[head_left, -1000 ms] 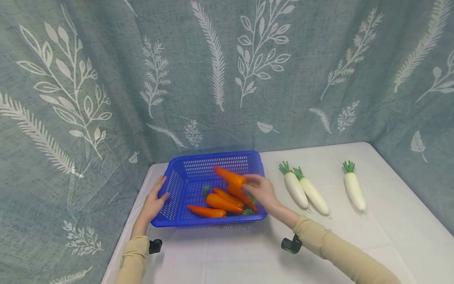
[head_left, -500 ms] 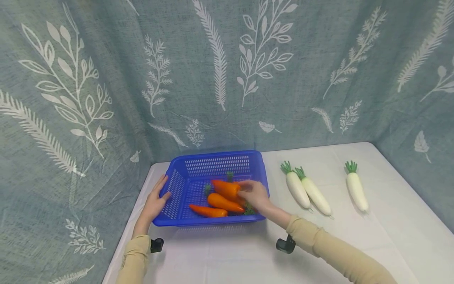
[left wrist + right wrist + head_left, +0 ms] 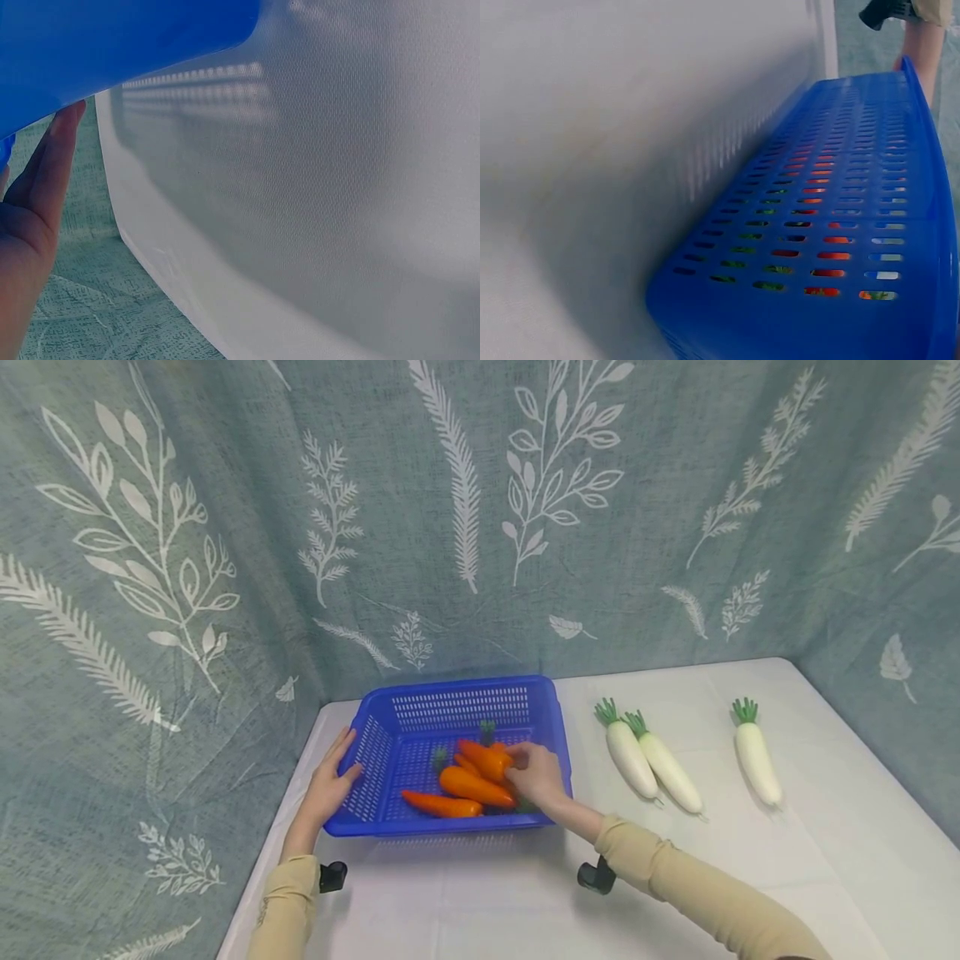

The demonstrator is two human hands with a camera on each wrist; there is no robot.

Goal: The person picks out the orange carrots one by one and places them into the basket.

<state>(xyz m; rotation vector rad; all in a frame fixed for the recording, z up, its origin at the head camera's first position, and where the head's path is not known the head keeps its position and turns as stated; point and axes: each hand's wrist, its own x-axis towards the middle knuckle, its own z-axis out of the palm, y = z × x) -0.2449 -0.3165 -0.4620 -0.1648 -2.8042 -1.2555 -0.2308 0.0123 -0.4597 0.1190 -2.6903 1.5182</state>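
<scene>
A blue slotted plastic basket point(image 3: 447, 830) stands on the table, holding several orange carrots with green tops. Inside it, toward the right, my right hand point(image 3: 538, 775) pinches a carrot point(image 3: 480, 759) by its thick end, just above the others. Another carrot point(image 3: 477, 787) and a slimmer carrot point(image 3: 441, 804) lie toward the front. My left hand point(image 3: 326, 785) rests along the basket's left rim, fingers straight and thumb spread over the edge. In the left wrist view, straight fingers point(image 3: 56, 169) touch the basket's side. The right wrist view shows the slotted wall point(image 3: 802, 217); my right hand is hidden there.
Two white radishes, one radish point(image 3: 631, 758) beside another radish point(image 3: 670, 772), lie right of the basket. A third radish point(image 3: 757, 763) lies farther right. A patterned grey-green curtain point(image 3: 480, 527) hangs behind the white-covered table point(image 3: 465, 902).
My right hand has lowered the carrot onto the pile and shifted slightly left and down. The left hand has stayed at the basket's rim.
</scene>
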